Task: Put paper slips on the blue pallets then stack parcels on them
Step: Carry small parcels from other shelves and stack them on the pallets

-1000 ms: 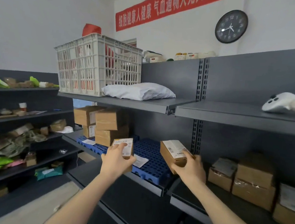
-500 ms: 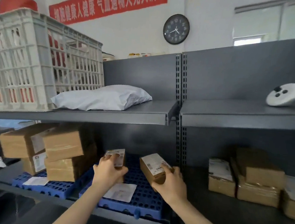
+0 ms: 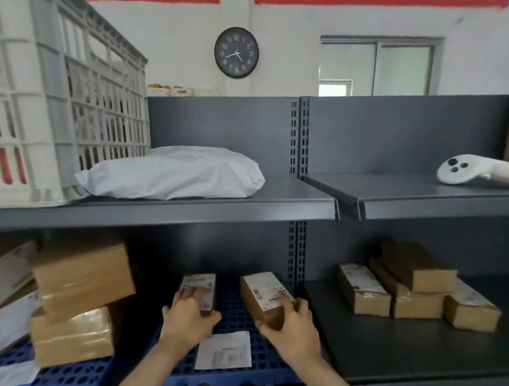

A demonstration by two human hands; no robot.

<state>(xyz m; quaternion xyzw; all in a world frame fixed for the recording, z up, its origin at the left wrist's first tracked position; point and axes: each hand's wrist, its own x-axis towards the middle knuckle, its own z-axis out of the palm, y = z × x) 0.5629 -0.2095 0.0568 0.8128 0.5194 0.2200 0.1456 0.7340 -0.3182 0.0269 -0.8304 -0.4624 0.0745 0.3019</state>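
Observation:
A blue pallet (image 3: 238,319) lies on the lower shelf with a white paper slip (image 3: 225,349) on its front part. My left hand (image 3: 186,321) grips a small brown parcel (image 3: 201,289) with a white label, low over the pallet behind the slip. My right hand (image 3: 289,328) holds a second labelled brown parcel (image 3: 265,297) just to the right, over the pallet's right side. To the left, stacked brown parcels (image 3: 77,297) sit on another blue pallet (image 3: 59,372) with a slip (image 3: 4,374) at its front.
Several brown parcels (image 3: 416,284) lie on the dark shelf (image 3: 402,350) to the right. The upper shelf carries a white plastic crate (image 3: 49,109), a white mailer bag (image 3: 175,173) and a white controller (image 3: 474,173). A shelf upright (image 3: 295,257) divides the bays.
Both hands have pushed the two small parcels deeper and lower onto the slip pallet. The view has moved closer and turned to the right.

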